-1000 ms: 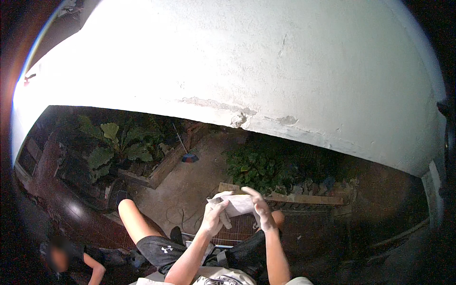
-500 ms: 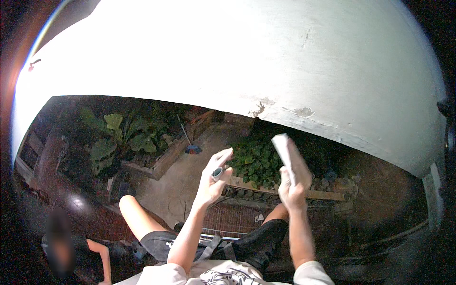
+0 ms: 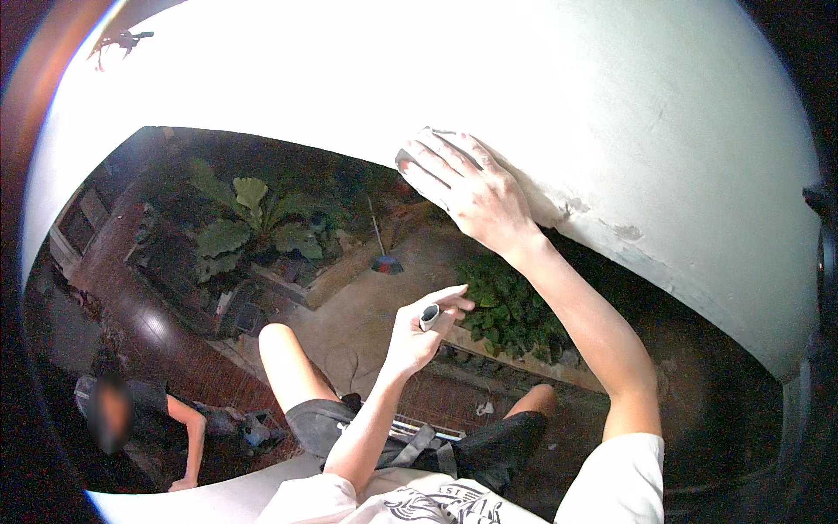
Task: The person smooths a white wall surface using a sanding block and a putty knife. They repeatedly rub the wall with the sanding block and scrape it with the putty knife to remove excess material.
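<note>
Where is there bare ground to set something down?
On the grey-brown concrete path, between the blue-and-red broom head and the bare left knee. It's crowded around the broad-leaved green plant and the low leafy green bush.

Dark printed lettering [image 3: 447, 506] across your white shirt [image 3: 397, 485] front, partly past the view's lower edge

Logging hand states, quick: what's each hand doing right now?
Left hand: partly closed, holding a roll.
Right hand: open, fingers over a sheet at the wall.
</note>
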`<control>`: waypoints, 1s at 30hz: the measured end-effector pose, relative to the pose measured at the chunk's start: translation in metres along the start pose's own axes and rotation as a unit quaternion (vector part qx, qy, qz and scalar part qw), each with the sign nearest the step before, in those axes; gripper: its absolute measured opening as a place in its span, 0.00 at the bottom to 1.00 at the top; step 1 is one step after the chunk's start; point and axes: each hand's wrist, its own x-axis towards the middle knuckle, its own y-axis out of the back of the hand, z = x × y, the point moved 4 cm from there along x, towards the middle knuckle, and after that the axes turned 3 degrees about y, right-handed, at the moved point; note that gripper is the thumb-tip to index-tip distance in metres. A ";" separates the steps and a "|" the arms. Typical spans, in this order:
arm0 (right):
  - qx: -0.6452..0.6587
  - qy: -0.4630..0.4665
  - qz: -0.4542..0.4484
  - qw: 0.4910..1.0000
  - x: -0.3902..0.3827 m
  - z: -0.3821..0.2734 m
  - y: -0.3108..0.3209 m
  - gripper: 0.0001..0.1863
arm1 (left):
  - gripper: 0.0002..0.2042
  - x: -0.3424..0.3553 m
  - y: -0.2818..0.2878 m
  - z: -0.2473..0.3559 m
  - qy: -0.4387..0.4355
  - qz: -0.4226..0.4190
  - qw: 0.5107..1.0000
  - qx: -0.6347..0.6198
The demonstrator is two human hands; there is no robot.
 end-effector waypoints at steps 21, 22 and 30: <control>0.039 0.025 0.035 0.998 0.128 -0.024 -0.042 0.30 | 0.14 -0.005 0.019 0.047 -0.034 0.071 0.993 -0.093; 0.029 0.030 0.028 0.999 0.125 -0.022 -0.036 0.31 | 0.15 0.000 0.020 0.054 -0.060 0.063 0.990 -0.113; -0.047 0.077 -0.111 0.990 0.029 0.015 -0.006 0.37 | 0.13 0.025 0.058 0.067 -0.132 0.107 0.974 -0.151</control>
